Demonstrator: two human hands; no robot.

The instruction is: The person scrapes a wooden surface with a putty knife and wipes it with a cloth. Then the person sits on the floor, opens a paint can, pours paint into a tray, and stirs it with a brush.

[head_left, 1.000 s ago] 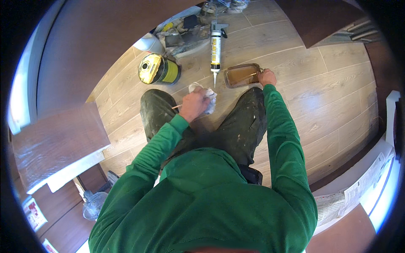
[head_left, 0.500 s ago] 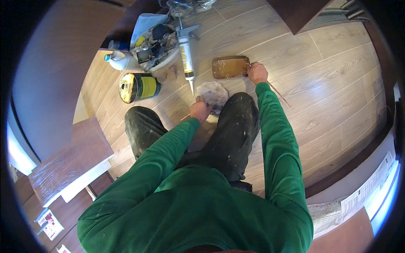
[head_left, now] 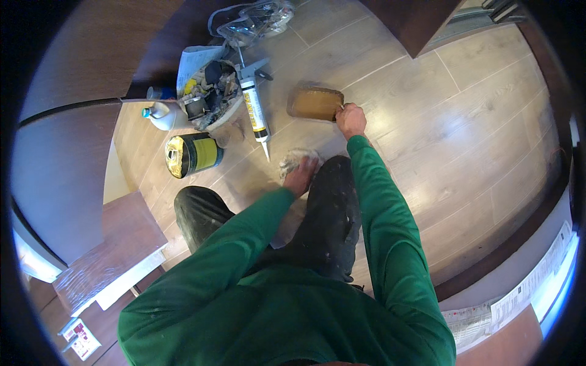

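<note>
My right hand (head_left: 351,121) is closed on the right edge of a shallow brown tray (head_left: 315,103) with rounded corners; the tray is slightly blurred. My left hand (head_left: 300,177) is on a crumpled off-white rag (head_left: 296,158) on the floor, beside my right knee. Its fingers press into the cloth, and their tips are partly lost in it. Just left of the rag lies a caulking gun (head_left: 254,107) with a white, yellow and black cartridge, nozzle pointing toward me.
A tin (head_left: 194,154) with a yellow label lies left of the caulking gun. Behind it are a white bottle (head_left: 166,116) and a tub (head_left: 227,119) heaped with dirty scraps. Clear plastic (head_left: 259,23) lies at the back. A dark brown panel corner (head_left: 412,30) juts in from the top.
My left hand has moved right onto the rag. My right hand and the tray have shifted away from me. A thin reddish stick near my right hand no longer shows. The view has also shifted.
</note>
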